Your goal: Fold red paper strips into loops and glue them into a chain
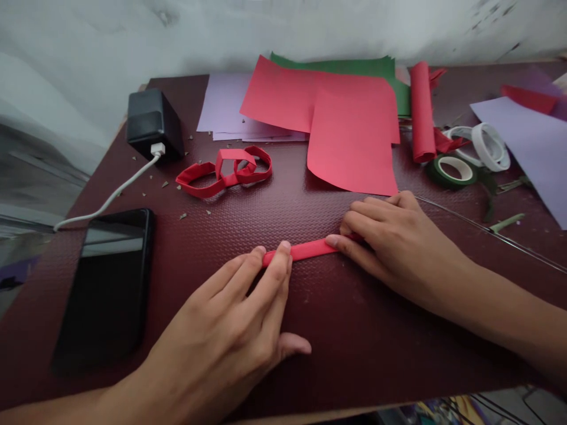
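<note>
A narrow folded red paper strip (310, 250) lies nearly level across the dark red table (212, 230). The fingertips of my left hand (234, 321) press on its left end; the fingers are stretched out and the thumb stands apart. At the strip's right end, my right hand (392, 239) pinches it between thumb and curled fingers, which hide that end. Beyond the hands lies a red folded-paper piece with several loops (225, 174). Red sheets (352, 139) lie behind the strip.
At left are a black phone (108, 289) and a black charger (153, 121) with a white cable (110, 198). Green tape (452, 171), white tape rolls (491, 147), a red paper roll (423, 112), wires (469, 219) and lilac sheets (531, 139) lie at right.
</note>
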A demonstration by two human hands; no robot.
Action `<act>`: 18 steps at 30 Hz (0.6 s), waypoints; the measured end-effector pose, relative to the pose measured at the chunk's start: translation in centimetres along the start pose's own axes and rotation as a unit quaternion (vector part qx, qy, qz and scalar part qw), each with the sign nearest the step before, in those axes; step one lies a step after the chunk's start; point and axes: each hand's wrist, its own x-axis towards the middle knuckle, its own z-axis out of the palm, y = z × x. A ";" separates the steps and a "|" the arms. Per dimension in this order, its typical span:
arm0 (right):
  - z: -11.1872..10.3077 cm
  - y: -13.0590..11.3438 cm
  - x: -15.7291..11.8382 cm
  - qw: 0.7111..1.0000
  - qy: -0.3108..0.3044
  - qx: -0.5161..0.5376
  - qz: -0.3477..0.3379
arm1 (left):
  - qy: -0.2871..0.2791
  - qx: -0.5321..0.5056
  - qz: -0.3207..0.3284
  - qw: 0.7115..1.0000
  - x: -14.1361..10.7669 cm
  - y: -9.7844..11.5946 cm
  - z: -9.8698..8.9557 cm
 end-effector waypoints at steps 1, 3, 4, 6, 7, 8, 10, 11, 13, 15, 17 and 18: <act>0.0 -0.1 0.0 1.000 0.002 0.001 0.003 | 0.003 0.001 -0.002 1.000 -0.1 0.1 0.0; -0.1 -0.2 0.0 1.000 0.005 -0.003 0.005 | 0.005 0.004 -0.011 1.000 -0.2 0.4 0.1; -0.1 -0.2 0.1 1.000 0.005 -0.006 0.007 | 0.002 0.005 -0.015 1.000 -0.3 0.6 0.2; -0.1 -0.2 0.1 1.000 0.004 -0.012 0.007 | -0.002 0.012 -0.020 1.000 -0.4 0.9 0.2; -0.1 -0.3 0.1 1.000 0.005 -0.013 0.006 | -0.003 0.016 -0.025 1.000 -0.4 1.1 0.3; -0.1 -0.3 0.2 1.000 0.005 -0.014 0.005 | -0.003 0.019 -0.028 0.999 -0.4 1.2 0.3; 0.0 -0.2 0.2 1.000 0.002 -0.016 0.003 | -0.006 0.019 -0.032 0.999 -0.4 1.5 0.3; 0.0 -0.2 0.2 1.000 0.000 -0.016 0.002 | -0.008 0.018 -0.033 0.999 -0.4 1.6 0.4; 0.0 -0.2 0.1 1.000 -0.002 -0.014 0.004 | -0.006 0.012 -0.033 0.999 -0.4 1.8 0.4; 0.0 -0.1 0.1 1.000 -0.004 -0.012 0.007 | -0.006 0.007 -0.036 0.999 -0.4 1.8 0.5; -0.1 -0.1 0.1 1.000 -0.013 -0.010 0.012 | -0.014 0.000 -0.042 0.999 -0.5 1.8 0.4; -0.2 -0.1 0.2 1.000 -0.017 -0.010 0.014 | -0.020 -0.004 -0.044 0.999 -0.5 1.8 0.4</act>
